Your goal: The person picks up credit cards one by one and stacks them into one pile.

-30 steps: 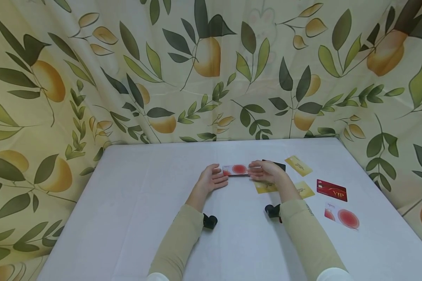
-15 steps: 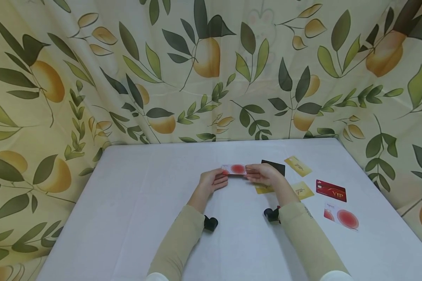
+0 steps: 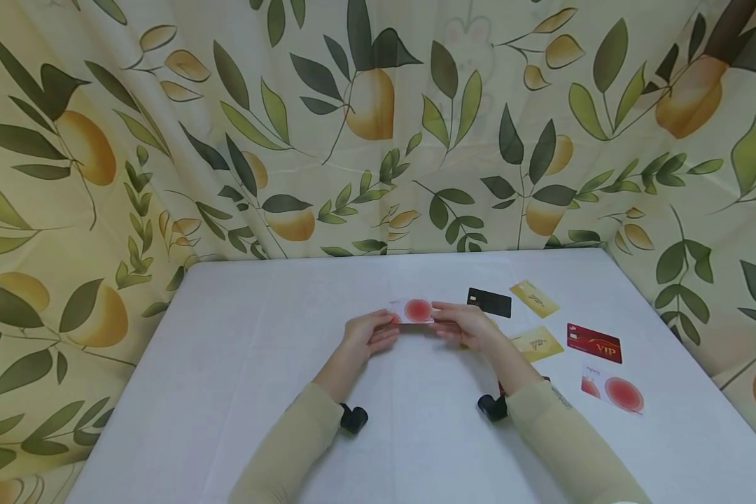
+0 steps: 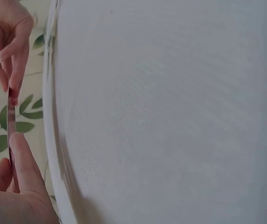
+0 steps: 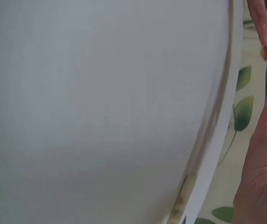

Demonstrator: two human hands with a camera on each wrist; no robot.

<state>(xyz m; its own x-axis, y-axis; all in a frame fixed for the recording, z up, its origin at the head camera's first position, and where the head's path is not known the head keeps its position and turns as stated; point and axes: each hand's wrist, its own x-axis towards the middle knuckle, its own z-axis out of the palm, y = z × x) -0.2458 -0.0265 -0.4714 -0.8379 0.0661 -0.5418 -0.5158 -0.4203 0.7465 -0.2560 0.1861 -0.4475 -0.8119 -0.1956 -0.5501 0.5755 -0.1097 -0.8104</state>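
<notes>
A white card with a red circle (image 3: 418, 310) is held level between both hands in the head view. My left hand (image 3: 365, 334) pinches its left end between thumb and fingers. At the other end, my right hand (image 3: 472, 327) grips it the same way. Both wrist views show the card edge-on, a thin strip (image 4: 11, 123) raised off the table. Fingers of the two hands cover its ends. Right of the right hand lie a black card (image 3: 491, 302) and a gold card (image 3: 538, 344). Another gold card is mostly hidden beneath that hand.
Farther right on the white table (image 3: 227, 378) lie a gold card (image 3: 535, 299), a red VIP card (image 3: 594, 342) and a second white card with a red circle (image 3: 612, 389). The right forearm mostly covers a dark red card. A leaf-patterned curtain (image 3: 327, 154) hangs behind.
Both hands have taken hold of the card's ends; earlier their fingers were spread beside it. The card has moved slightly left and towards me, uncovering more of the black card.
</notes>
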